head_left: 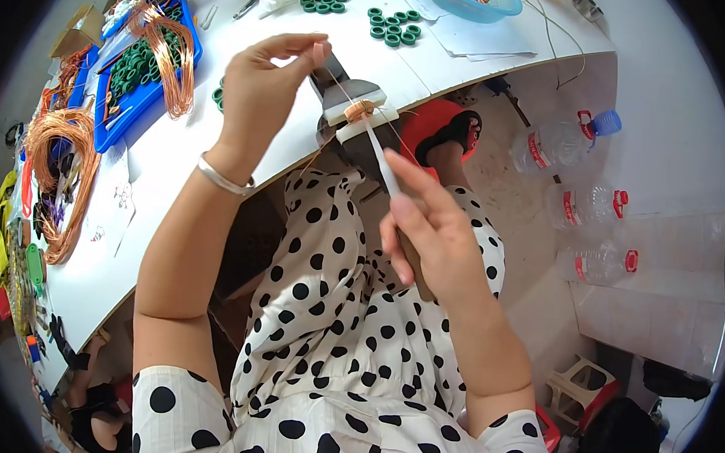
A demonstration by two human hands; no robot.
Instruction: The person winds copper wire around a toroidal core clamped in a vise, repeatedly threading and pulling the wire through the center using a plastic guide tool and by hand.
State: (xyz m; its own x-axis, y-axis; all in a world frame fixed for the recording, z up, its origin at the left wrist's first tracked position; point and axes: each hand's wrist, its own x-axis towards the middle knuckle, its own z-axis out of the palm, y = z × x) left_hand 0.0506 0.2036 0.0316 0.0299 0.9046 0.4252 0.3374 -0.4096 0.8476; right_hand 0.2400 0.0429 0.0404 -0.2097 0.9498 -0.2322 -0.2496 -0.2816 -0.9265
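Observation:
A small ring core wound with copper wire (pixel 358 110) sits between the pale jaws of a bench vise (pixel 355 92) at the table edge. Above and left of it, my left hand (pixel 265 86) is closed in a pinch on a strand of copper wire that runs down to the core. My right hand (pixel 436 234) grips a slim white pointed tool (pixel 385 164), its tip touching or nearly touching the core. A brownish length, perhaps its handle, shows below my right palm. Loose wire ends stick out around the vise.
Green rings (pixel 394 27) lie in groups on the white table (pixel 280 152). A blue tray (pixel 105 123) of green rings and copper wire bundles (pixel 59 141) are at left. A light blue bowl (pixel 472 4) stands at the back. Plastic bottles (pixel 539 147) are at right.

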